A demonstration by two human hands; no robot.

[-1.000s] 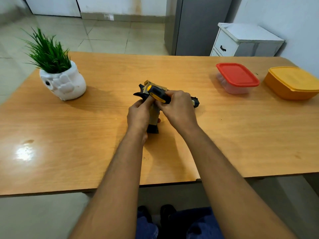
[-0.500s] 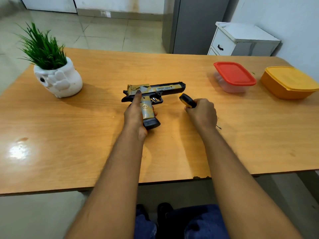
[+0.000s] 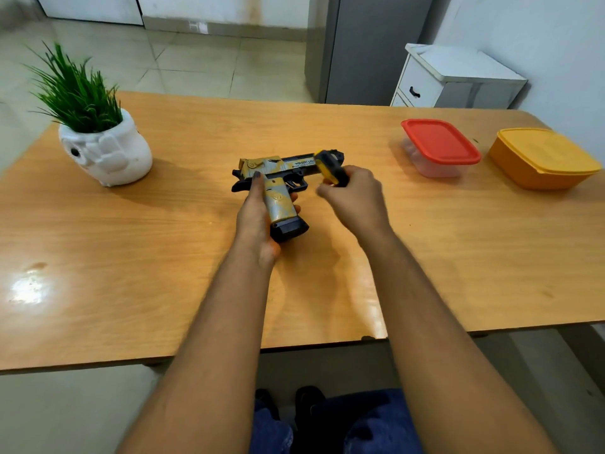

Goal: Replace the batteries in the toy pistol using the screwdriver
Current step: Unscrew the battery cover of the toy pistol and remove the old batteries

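Observation:
The toy pistol (image 3: 278,172), black with yellow and silver paint, lies on its side in the middle of the wooden table (image 3: 163,244), barrel pointing right. My left hand (image 3: 257,217) grips its handle, index finger stretched along the frame. My right hand (image 3: 355,198) holds the screwdriver (image 3: 329,170) by its yellow and black handle, just right of the trigger and in front of the barrel's end. The screwdriver's shaft is hidden behind my hand.
A white pot with a green plant (image 3: 104,149) stands at the table's left. At the right sit a clear box with a red lid (image 3: 440,147) and an orange box (image 3: 543,158). A white cabinet (image 3: 455,80) stands beyond the table's far edge.
My right hand, with the screwdriver, first pulled away from the pistol to the right, then came back up towards the barrel. My left hand slid down onto the handle.

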